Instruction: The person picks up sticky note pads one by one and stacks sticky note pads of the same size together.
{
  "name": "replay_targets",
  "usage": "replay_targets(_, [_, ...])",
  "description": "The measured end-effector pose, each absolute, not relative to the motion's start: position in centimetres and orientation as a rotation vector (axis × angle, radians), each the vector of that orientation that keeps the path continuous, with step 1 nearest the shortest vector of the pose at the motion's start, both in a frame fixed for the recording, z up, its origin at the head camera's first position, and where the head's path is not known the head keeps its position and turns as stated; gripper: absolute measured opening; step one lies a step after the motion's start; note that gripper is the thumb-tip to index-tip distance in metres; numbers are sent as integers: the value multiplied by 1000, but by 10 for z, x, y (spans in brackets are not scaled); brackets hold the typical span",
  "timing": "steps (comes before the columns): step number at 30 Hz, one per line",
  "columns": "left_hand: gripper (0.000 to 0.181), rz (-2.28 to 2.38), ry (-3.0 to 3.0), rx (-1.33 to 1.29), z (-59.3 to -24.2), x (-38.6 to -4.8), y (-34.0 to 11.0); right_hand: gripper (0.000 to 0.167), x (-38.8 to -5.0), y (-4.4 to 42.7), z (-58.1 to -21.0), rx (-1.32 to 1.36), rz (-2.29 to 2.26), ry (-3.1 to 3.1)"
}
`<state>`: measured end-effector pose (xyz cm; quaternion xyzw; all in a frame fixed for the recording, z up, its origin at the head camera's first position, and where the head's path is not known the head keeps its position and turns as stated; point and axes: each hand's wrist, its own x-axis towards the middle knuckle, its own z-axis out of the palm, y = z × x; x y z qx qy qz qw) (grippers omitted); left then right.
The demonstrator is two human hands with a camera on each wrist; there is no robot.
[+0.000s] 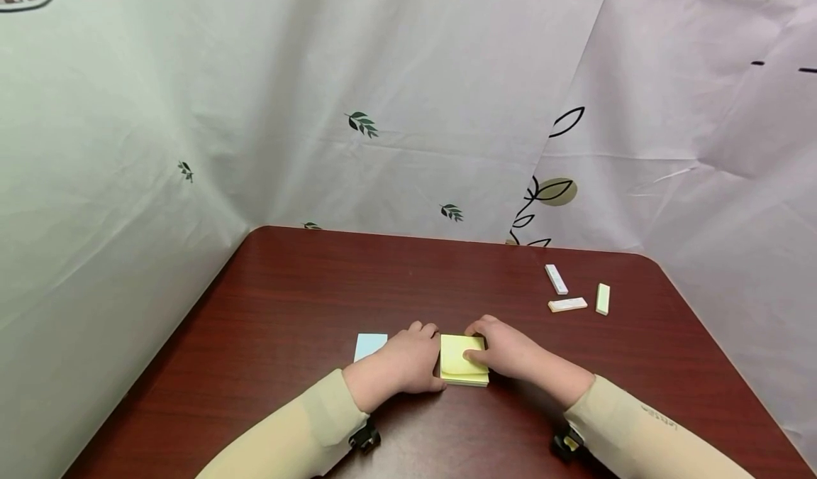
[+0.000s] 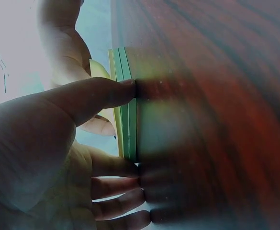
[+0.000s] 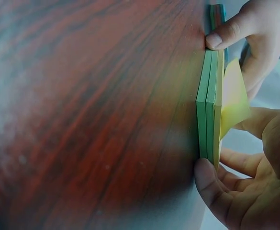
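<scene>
A square stack of sticky notes [image 1: 462, 357] lies on the table, yellow on top with green layers below. The top yellow sheet [image 3: 234, 96] bends up along its near edge in the right wrist view. At the stack's left side, the left hand [image 1: 408, 362] holds it, thumb on the near corner and fingers behind. The right hand [image 1: 510, 348] curls round the right side, one fingertip on the top sheet and others at the edge. Green layers [image 2: 124, 115] show beside the thumb in the left wrist view.
A light blue pad [image 1: 370, 345] lies left of the stack, partly behind the left hand. Three narrow strip pads, two whitish [image 1: 557, 279] [image 1: 567, 304] and one pale green [image 1: 603, 299], lie at the back right. Patterned fabric hangs behind the dark red table [image 1: 306, 280].
</scene>
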<state>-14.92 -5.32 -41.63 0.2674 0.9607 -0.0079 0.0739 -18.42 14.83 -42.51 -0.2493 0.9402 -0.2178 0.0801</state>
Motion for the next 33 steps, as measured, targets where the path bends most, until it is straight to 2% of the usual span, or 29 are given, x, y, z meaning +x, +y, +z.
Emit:
replay_targets(11, [77,18,2859,784,-414,-147,-52,31,-179,151,-424,-765,-682,2796])
replay_targets(17, [82,91,2812,728,-403,-146,-57,34,-179,155,-419,-648,-715,2793])
replay_targets(22, [79,124,2813,737,-387,-147,-66,38,-178,162,-412,-563,-796,2790])
replay_targets(27, [72,173,2879,783,-370,-149,-82,39,-177,174,-407,-594,-860,2815])
replay_targets(33, [72,259,2910,808,-357,-143,-106,47,-176,196,-408,-775,-857,2823])
